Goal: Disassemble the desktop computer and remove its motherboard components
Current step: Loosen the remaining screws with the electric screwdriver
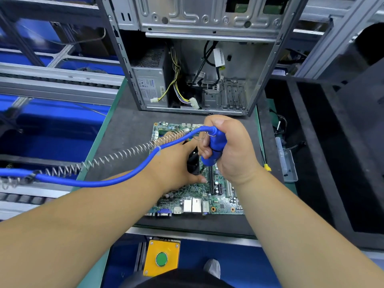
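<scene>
A green motherboard (193,196) lies flat on the dark mat (126,132) in front of the open computer case (193,59). My right hand (230,150) is wrapped around a blue electric screwdriver (214,148), held upright with its tip down on the board. A blue cable (116,179) and a coiled spring (108,157) trail from it to the left. My left hand (172,165) rests on the board and grips a black part (193,163), mostly hidden, beside the screwdriver tip.
Inside the case a power supply (150,80) sits at the left, with loose yellow and black wires and white plugs (193,102). A yellow box with a green button (161,259) is below the table edge. A clear plastic box (287,163) lies at the right.
</scene>
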{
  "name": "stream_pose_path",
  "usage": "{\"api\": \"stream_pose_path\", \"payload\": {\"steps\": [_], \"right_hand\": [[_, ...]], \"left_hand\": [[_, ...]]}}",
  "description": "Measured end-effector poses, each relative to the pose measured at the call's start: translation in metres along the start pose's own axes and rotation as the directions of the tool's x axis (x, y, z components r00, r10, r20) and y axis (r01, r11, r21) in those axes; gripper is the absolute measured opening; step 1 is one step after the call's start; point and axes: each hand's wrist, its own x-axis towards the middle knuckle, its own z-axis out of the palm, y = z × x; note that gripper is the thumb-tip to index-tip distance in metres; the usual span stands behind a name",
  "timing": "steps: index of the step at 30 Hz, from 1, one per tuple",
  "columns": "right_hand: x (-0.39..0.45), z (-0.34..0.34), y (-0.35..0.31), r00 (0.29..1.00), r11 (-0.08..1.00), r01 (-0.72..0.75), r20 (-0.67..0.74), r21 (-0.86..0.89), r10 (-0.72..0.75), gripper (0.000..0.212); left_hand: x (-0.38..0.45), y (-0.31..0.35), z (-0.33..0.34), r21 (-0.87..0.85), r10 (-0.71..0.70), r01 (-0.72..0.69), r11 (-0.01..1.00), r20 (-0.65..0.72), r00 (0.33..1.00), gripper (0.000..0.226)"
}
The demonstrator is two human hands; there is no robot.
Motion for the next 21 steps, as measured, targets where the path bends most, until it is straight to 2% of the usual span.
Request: {"api": "stream_pose_path", "payload": {"steps": [2,7,9,13,17,21], "right_hand": [[0.001,0.001,0.001,1.0,1.0,-0.013,-0.006,0.018,0.013,0.036],[0.001,0.001,-0.004,0.999,0.999,-0.003,0.039,0.032,0.002,0.036],[0.001,0.001,-0.01,0.999,0.997,0.035,-0.001,0.075,-0.035,0.039],[0.005,-0.005,-0.022,0.988,0.977,0.12,-0.122,0.175,-0.099,0.043],[0.007,-0.009,-0.025,0.98,0.983,0.115,-0.179,0.14,-0.089,0.046],[0.008,-0.008,-0.024,0.981,0.983,0.115,-0.169,0.143,-0.09,0.044]], "left_hand": [[0.0,-0.001,-0.002,0.045,0.016,-0.015,0.999,-0.019,1.0,0.066],[0.0,-0.005,-0.002,0.028,0.029,-0.027,0.999,-0.044,0.999,0.066],[0.0,-0.009,-0.001,0.016,0.044,-0.043,0.999,-0.087,0.995,0.063],[-0.001,-0.019,-0.002,-0.01,0.047,-0.048,0.999,-0.084,0.995,0.09],[-0.001,-0.027,-0.004,-0.088,0.065,-0.075,0.993,-0.108,0.992,0.088],[0.0,-0.025,-0.001,-0.025,0.091,-0.094,0.995,-0.095,0.991,0.088]]}}
